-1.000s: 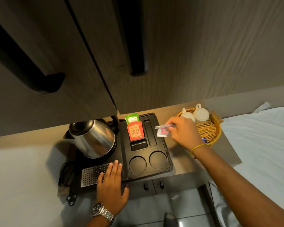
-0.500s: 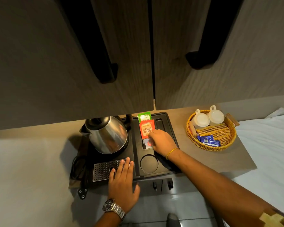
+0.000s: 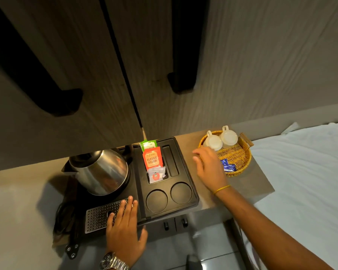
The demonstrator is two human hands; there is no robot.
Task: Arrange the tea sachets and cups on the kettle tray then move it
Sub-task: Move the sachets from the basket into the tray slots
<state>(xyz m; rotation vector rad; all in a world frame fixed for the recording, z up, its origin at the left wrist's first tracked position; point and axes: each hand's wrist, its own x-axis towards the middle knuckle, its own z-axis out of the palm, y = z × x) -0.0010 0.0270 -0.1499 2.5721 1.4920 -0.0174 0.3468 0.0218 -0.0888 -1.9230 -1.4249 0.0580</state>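
The black kettle tray (image 3: 186, 173) lies on a narrow wooden shelf. A steel kettle (image 3: 101, 170) stands on its left half. In its sachet slots sit a green sachet (image 3: 148, 144), a red Classic Assam sachet (image 3: 152, 158) and a white sachet with a red dot (image 3: 156, 174). Two round cup recesses (image 3: 168, 196) in front hold nothing. Two white cups (image 3: 220, 139) lie upside down in a wicker basket (image 3: 237, 159) to the right, beside blue sachets (image 3: 227, 166). My left hand (image 3: 123, 228) rests flat on the tray's metal drip grille. My right hand (image 3: 210, 167) hovers open and empty at the basket's left rim.
Wooden cupboard doors with dark handles (image 3: 181, 55) hang above the shelf. A white bed (image 3: 308, 172) lies to the right. The kettle's black cable (image 3: 64, 217) coils at the tray's left end. Floor tiles (image 3: 183, 248) show below the shelf edge.
My right hand carried the white sachet from the basket to the tray slot, left it there, and has moved back right to the basket. My left hand stayed on the grille.
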